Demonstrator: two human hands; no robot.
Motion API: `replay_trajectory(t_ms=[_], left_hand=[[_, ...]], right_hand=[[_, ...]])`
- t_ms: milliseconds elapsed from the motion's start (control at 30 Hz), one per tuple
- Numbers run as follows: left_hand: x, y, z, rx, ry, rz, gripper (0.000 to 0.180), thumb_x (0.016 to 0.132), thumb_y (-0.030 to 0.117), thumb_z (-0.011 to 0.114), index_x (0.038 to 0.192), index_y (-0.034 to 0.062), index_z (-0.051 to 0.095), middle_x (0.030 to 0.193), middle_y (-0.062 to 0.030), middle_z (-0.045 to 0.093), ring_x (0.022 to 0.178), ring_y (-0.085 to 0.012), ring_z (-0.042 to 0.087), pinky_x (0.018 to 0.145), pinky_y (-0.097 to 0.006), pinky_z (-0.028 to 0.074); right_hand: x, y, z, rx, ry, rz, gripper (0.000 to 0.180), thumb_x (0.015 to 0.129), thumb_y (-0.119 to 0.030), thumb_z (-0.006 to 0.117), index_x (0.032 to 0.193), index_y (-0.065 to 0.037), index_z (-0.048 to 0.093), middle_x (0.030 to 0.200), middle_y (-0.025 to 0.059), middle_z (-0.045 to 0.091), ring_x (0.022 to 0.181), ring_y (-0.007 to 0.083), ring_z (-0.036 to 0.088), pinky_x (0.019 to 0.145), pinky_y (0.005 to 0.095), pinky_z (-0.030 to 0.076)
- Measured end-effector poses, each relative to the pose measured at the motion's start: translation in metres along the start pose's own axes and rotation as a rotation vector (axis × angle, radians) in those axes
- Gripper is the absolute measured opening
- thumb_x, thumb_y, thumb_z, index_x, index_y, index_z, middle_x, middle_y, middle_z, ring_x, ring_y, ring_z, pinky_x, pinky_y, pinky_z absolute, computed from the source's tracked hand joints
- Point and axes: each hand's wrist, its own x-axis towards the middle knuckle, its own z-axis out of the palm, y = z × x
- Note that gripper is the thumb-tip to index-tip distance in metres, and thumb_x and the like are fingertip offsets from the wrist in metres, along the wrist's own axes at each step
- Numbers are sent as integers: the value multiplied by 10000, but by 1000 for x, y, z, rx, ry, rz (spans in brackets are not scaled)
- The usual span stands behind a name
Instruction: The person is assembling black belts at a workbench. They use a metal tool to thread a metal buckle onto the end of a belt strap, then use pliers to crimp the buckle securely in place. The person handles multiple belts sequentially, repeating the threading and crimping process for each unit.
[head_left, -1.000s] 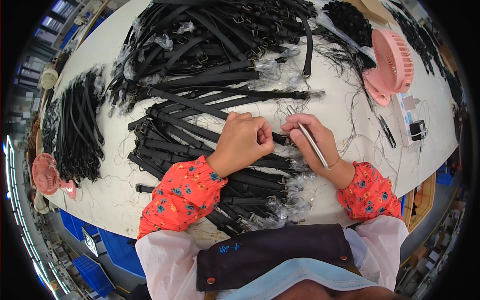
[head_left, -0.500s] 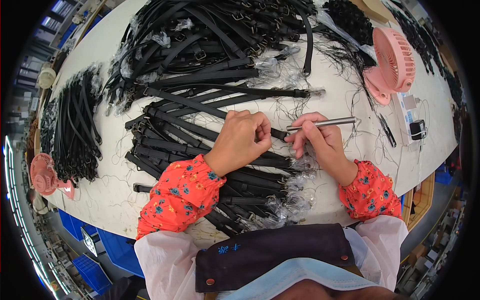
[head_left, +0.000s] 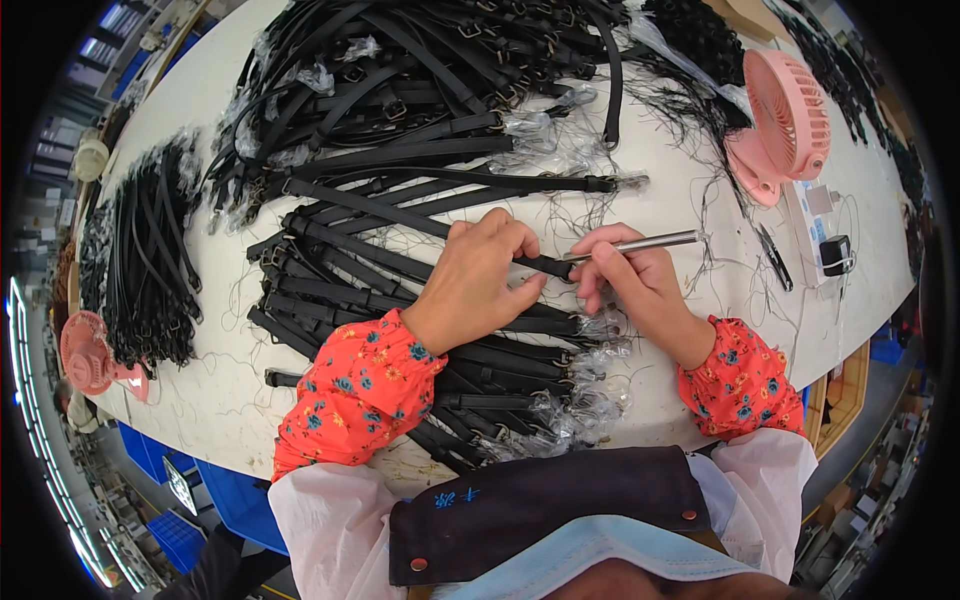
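Left hand (head_left: 475,270) had moved thumb and forefinger apart at the flat black strap (head_left: 548,266) between both hands, right hand (head_left: 648,290) clamped on slim silver metal rod (head_left: 660,241), pen-style, apparently for control.

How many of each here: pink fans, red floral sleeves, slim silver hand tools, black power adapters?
Pink fans: 2
Red floral sleeves: 2
Slim silver hand tool: 1
Black power adapter: 1
Total: 6

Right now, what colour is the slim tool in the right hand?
Silver, with a metallic shine: the slim tool shows best in the head view, in the right hand.
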Motion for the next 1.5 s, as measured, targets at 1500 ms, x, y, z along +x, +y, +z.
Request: replay_trajectory(t_ms=[1500], left_hand=[[2,3,-1,40,-31,-37,236,818,166,795,981,62,660,906,-66,609,813,-244,618,839,-377,389]], right_hand=[[3,6,1,31,19,-53,301,1099,-259,474,1206,3,579,864,66,646,676,97,629,619,227,499]])
